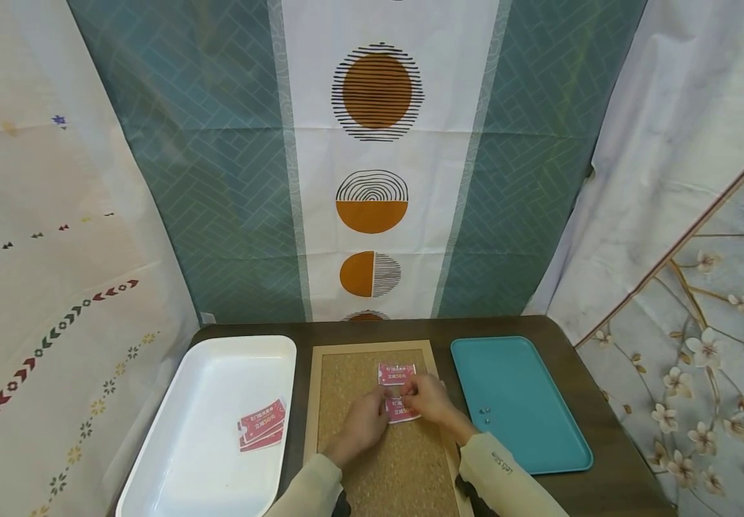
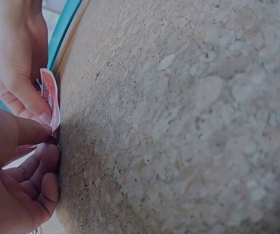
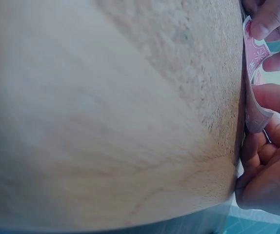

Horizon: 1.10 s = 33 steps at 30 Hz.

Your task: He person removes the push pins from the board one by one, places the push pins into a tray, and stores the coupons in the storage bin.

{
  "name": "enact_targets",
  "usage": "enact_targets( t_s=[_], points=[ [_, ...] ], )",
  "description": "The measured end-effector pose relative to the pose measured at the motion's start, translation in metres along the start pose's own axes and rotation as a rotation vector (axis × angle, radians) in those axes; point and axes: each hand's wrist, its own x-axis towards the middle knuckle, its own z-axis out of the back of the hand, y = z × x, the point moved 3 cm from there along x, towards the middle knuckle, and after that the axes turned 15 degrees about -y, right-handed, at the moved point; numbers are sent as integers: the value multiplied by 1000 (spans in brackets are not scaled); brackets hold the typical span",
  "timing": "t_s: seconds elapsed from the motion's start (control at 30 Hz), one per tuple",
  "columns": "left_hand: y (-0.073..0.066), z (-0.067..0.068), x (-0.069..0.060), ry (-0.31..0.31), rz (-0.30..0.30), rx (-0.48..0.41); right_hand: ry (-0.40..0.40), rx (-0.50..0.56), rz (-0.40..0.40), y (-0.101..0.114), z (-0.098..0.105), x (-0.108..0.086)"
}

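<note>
A corkboard (image 1: 388, 477) with a light wooden frame lies on the table. On its upper part is one pink coupon (image 1: 395, 373) with white print, and a second pink coupon (image 1: 401, 412) is just below. My left hand (image 1: 365, 422) pinches the left end of this lower coupon between thumb and finger. The right end is pinched by my right hand (image 1: 431, 401). In the right wrist view the lower coupon (image 3: 256, 56) bends up from the cork, and my fingers hide part of it. Whether a pin is between the fingers is too small to tell.
Left of the board stands a white tray (image 1: 184, 438) with several pink coupons (image 1: 262, 424) overlapping at its right side. A teal tray (image 1: 540, 402) is on the right, holding several tiny metallic pieces (image 1: 485, 411). Curtains (image 1: 372, 158) hang behind the dark table (image 1: 611, 481).
</note>
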Motion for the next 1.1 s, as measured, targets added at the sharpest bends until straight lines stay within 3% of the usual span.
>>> enact_targets(
  t_s=[0.53,1.1],
  points=[
    [2,-1,-1,2,-8,-8,-18,-5,26,1,0,-2],
    [3,-3,0,-6,2,-10,15,36,-38,1,0,-1]
  ],
)
